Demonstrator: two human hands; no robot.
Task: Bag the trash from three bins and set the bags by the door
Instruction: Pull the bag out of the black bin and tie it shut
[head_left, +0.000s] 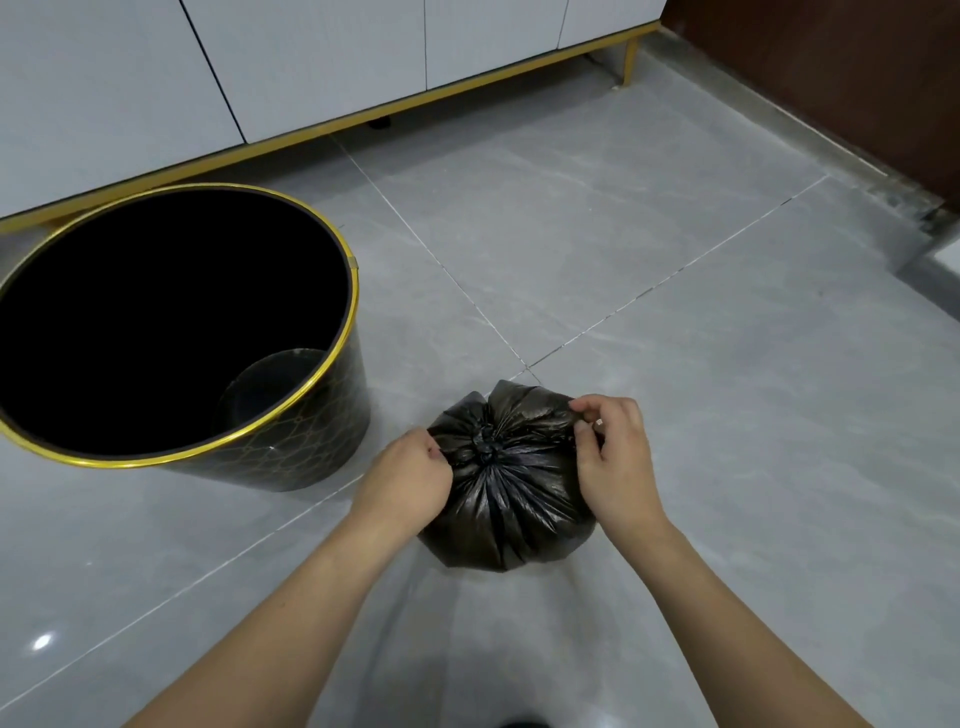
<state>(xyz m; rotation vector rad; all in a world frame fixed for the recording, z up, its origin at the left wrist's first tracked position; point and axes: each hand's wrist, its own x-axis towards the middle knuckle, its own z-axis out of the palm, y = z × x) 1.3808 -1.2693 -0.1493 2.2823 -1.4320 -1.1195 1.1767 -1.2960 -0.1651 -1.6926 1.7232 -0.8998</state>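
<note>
Forearms: two bare forearms reach in from the near edge and run away from the viewer toward the middle of the floor.
Left hand: the left hand (402, 480) is curled against the left side of a small, round, crinkled black plastic trash bag (511, 499), its fingers pinching a fold of plastic just left of the knot.
Right hand: the right hand (613, 457) is pressed to the bag's right side, with thumb and fingertips gripping a gather of plastic at the far right of the top.
Trash bag: it sits on the floor between the two hands, near the middle of the view and right of the bin. Its mouth is drawn into a tight twisted knot (485, 447) at the top, with pleats fanning out from it.
Floor: glossy grey stone-look floor tiles (675, 260) with thin pale grout lines that cross just beyond the bag.
Bin: a round black waste bin with a shiny gold rim and a faint gold net pattern (311, 415) stands on the left, close to the bag but not touching it. Its inside looks dark and no liner shows.
Cabinet: a long pale grey cabinet with flat doors and a gold metal base frame (311, 62) runs along the far side, raised on a thin gold leg at its right end.
Far right: a dark brown wooden panel (831, 67) rises from the floor in the far right corner.
</note>
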